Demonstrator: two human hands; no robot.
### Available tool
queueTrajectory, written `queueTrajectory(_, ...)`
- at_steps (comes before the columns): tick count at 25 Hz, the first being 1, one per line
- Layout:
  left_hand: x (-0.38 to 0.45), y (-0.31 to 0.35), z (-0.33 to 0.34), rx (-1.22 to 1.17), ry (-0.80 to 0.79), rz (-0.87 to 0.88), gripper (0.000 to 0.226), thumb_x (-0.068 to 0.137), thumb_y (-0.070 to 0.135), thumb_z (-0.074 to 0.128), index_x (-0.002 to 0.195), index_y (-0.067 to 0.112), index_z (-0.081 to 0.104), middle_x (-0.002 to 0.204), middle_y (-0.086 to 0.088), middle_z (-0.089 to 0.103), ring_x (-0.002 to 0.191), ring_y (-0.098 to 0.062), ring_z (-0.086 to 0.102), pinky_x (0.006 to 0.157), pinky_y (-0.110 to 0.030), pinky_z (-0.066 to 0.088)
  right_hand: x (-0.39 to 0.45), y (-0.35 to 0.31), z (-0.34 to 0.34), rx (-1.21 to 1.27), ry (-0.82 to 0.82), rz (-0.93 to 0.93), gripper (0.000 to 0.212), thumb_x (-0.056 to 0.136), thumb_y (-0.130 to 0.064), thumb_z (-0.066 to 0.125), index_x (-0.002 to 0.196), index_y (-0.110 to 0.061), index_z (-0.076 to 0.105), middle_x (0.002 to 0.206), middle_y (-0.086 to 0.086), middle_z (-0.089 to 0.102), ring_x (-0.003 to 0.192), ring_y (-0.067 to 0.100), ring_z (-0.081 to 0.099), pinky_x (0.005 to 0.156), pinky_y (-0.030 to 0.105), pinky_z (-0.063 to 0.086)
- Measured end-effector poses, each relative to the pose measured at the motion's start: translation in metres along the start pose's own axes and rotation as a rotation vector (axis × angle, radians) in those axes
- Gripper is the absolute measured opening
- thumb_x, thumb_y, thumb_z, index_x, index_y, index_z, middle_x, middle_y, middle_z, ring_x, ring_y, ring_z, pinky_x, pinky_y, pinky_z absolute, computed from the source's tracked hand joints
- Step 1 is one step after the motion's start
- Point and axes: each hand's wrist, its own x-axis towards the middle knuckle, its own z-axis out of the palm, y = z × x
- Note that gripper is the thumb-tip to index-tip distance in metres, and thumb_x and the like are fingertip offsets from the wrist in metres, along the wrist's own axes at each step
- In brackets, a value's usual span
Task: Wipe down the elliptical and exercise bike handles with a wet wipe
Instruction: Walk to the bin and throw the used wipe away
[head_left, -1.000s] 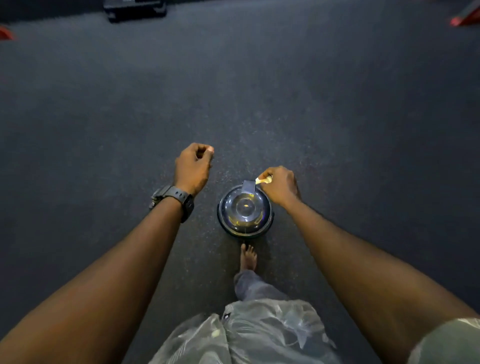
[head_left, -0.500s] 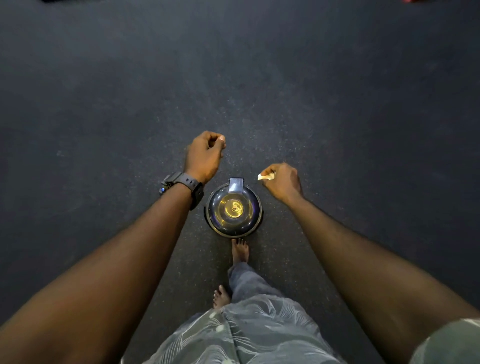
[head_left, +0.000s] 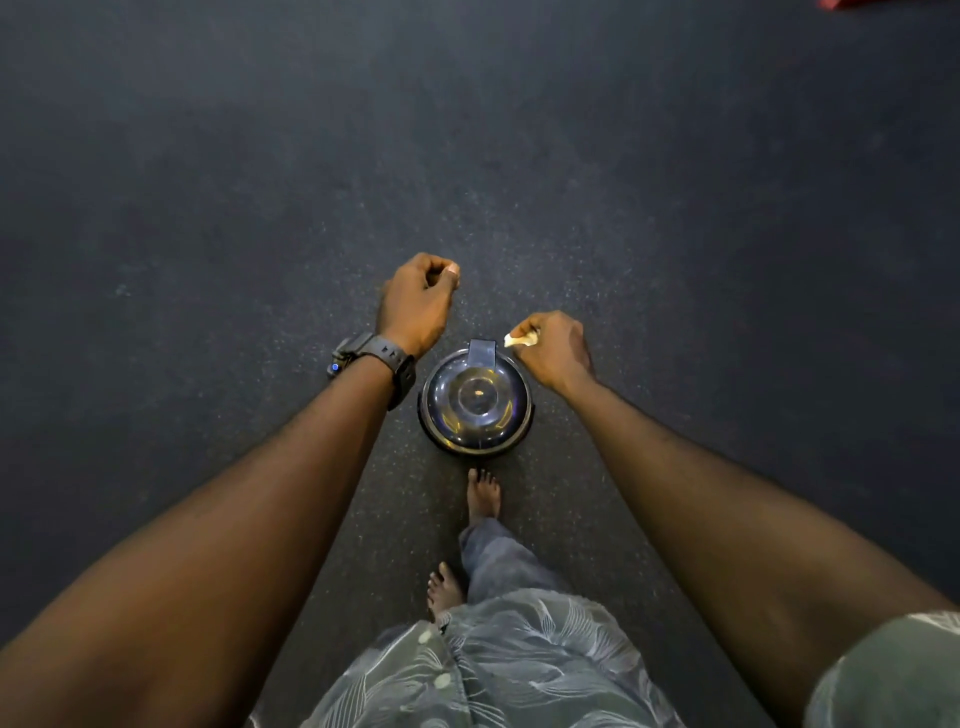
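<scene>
My right hand (head_left: 556, 349) grips a small crumpled whitish wet wipe (head_left: 520, 340), which pokes out between thumb and fingers. The hand hovers just right of a round shiny lidded bin (head_left: 475, 402) standing on the floor. My left hand (head_left: 418, 299) is curled into a loose fist with nothing in it, up and left of the bin; a black watch (head_left: 376, 361) is on that wrist. No elliptical or exercise bike handle is in view.
Dark speckled rubber floor (head_left: 467, 156) fills the view. My bare feet (head_left: 483, 493) stand just behind the bin. A red edge (head_left: 883, 4) shows at the top right corner.
The view has shifted as I stepped; the black base at the top edge has left the frame. My right hand with the wipe moved from over the bin's lid to its right side.
</scene>
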Motion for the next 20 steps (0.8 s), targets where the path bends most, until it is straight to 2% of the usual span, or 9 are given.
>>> queueTrajectory(4, 0.003, -0.018, 0.003, -0.033, -0.017, -0.032, 0.013, 0.101, 0.029, 0.05, 0.097, 0.023, 0.061, 0.095, 0.0, 0.068, 0.082, -0.014, 0.064, 0.08, -0.039, 0.056, -0.002, 0.012, 0.007, -0.012, -0.011, 0.013, 0.011, 0.082, -0.019, 0.074, 0.091, -0.024, 0.076, 0.103, 0.002, 0.071, 0.086, 0.014, 0.062, 0.071, 0.023, 0.046)
queueTrajectory(8, -0.003, -0.028, 0.0, -0.034, -0.027, -0.03, 0.013, 0.101, 0.03, 0.05, 0.098, 0.023, 0.061, 0.095, 0.002, 0.068, 0.083, -0.012, 0.064, 0.079, -0.034, 0.053, -0.012, 0.021, 0.01, -0.015, -0.009, 0.036, 0.01, 0.082, -0.02, 0.074, 0.091, -0.024, 0.076, 0.101, 0.001, 0.073, 0.088, 0.016, 0.065, 0.075, 0.028, 0.053)
queueTrajectory(11, -0.001, -0.027, -0.005, -0.025, -0.031, -0.015, 0.015, 0.102, 0.03, 0.049, 0.1, 0.022, 0.06, 0.096, 0.005, 0.068, 0.085, -0.012, 0.065, 0.083, -0.037, 0.054, -0.013, 0.017, 0.01, -0.013, -0.006, 0.036, 0.01, 0.081, -0.021, 0.074, 0.091, -0.023, 0.076, 0.099, 0.003, 0.073, 0.088, 0.018, 0.067, 0.074, 0.028, 0.053)
queueTrajectory(16, 0.006, -0.006, -0.023, -0.047, 0.016, 0.028, 0.015, 0.101, 0.028, 0.049, 0.101, 0.02, 0.062, 0.097, 0.003, 0.068, 0.086, -0.015, 0.067, 0.083, -0.041, 0.056, 0.0, -0.009, -0.002, 0.008, 0.012, 0.009, 0.009, 0.083, -0.023, 0.074, 0.092, -0.022, 0.076, 0.096, 0.003, 0.073, 0.08, 0.015, 0.061, 0.067, 0.023, 0.042)
queueTrajectory(20, 0.013, 0.003, -0.026, -0.049, 0.016, 0.03, 0.016, 0.102, 0.028, 0.048, 0.102, 0.019, 0.062, 0.097, 0.003, 0.068, 0.087, -0.015, 0.066, 0.083, -0.04, 0.056, 0.008, -0.02, -0.005, -0.008, 0.015, -0.002, 0.01, 0.083, -0.021, 0.074, 0.093, -0.022, 0.077, 0.1, 0.004, 0.074, 0.089, 0.019, 0.065, 0.073, 0.024, 0.047)
